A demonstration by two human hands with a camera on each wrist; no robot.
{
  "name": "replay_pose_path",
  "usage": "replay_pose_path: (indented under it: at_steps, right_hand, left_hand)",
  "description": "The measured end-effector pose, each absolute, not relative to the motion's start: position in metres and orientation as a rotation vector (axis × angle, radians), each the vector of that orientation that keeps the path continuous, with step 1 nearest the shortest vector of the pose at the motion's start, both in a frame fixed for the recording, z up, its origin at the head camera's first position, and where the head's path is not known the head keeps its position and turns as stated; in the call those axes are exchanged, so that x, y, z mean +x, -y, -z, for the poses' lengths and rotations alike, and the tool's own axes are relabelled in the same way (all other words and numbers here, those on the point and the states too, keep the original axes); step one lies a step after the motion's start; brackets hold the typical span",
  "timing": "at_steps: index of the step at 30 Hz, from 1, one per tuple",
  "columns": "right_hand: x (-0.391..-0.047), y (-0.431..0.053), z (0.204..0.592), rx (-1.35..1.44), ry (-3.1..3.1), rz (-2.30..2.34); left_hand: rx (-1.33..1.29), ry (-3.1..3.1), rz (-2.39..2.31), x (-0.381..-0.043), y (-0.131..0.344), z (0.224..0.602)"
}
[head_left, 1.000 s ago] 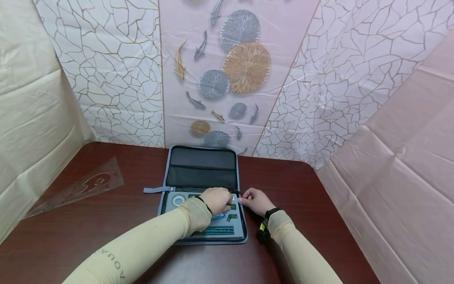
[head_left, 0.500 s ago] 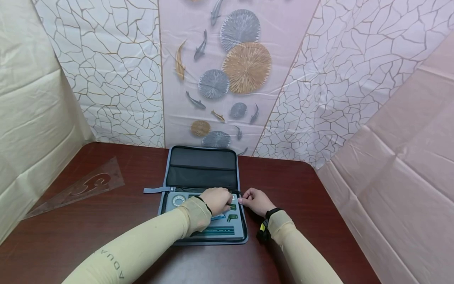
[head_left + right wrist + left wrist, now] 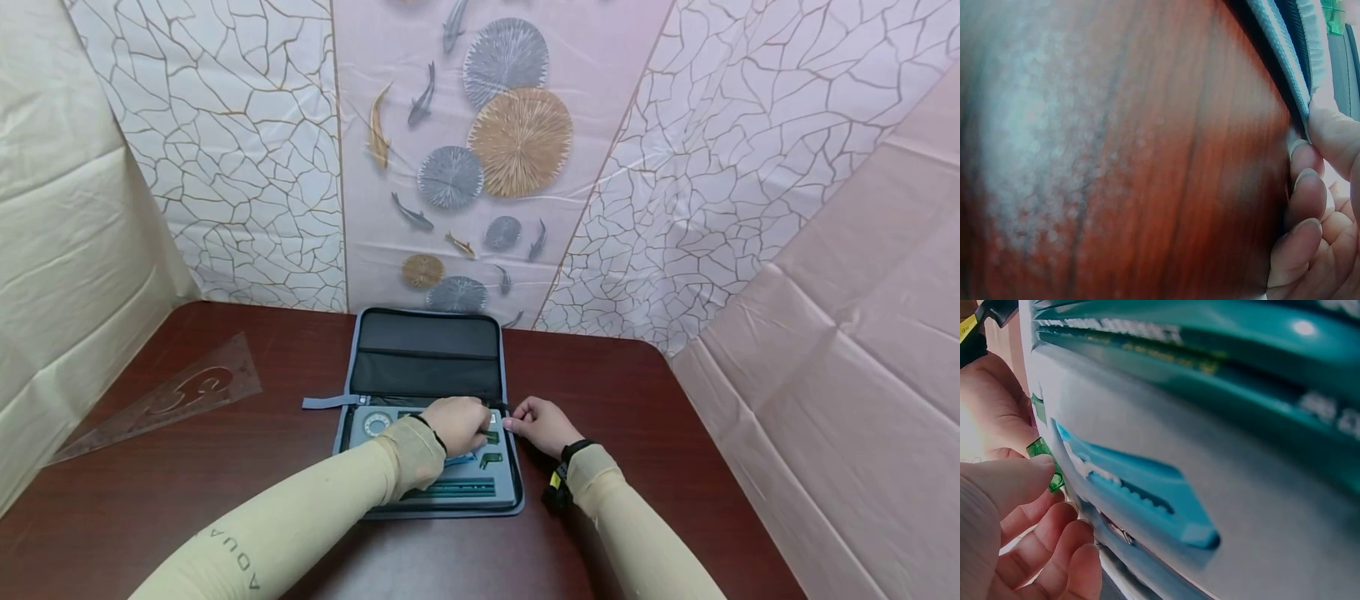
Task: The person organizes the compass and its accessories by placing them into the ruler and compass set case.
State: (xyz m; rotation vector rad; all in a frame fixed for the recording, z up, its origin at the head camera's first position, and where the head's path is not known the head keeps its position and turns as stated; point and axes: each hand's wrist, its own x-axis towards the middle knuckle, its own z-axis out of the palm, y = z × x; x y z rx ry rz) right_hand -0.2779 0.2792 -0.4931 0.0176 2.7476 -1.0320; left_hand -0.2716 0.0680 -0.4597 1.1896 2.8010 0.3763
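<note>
A grey-blue zip case lies open on the table, its foam tray facing up. My left hand reaches over the tray; in the left wrist view its thumb and fingers pinch a small translucent green piece, whose kind I cannot make out. Beside it a blue cutter knife sits in the tray, with dark green pencils in a slot. At the case's right edge my right hand pinches the zipped rim between thumb and curled fingers.
A clear triangle ruler lies on the table at the left. The tray also bears a white ring and another small green part. A strap sticks out from the case's left side. Patterned cloth walls surround the dark red table.
</note>
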Motion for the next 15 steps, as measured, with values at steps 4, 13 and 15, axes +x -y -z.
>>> replay_pose_path:
  at_steps: [4,13,15]
  right_hand:
    - [-0.2774,-0.2792,0.4924,0.02,-2.751,1.03]
    - [-0.276,-0.2784,0.4926,0.033,-2.75,1.036]
    - [-0.2761,-0.2786,0.4931,0.037,-2.754,1.033]
  left_hand:
    - [1.175,-2.819,-0.374,-0.2738,-0.0706,0.4629]
    - [1.058,-2.822,-0.448,-0.2718,-0.0756,0.4609]
    - [1.025,-2.808,-0.471,-0.269,-0.0761,0.4566]
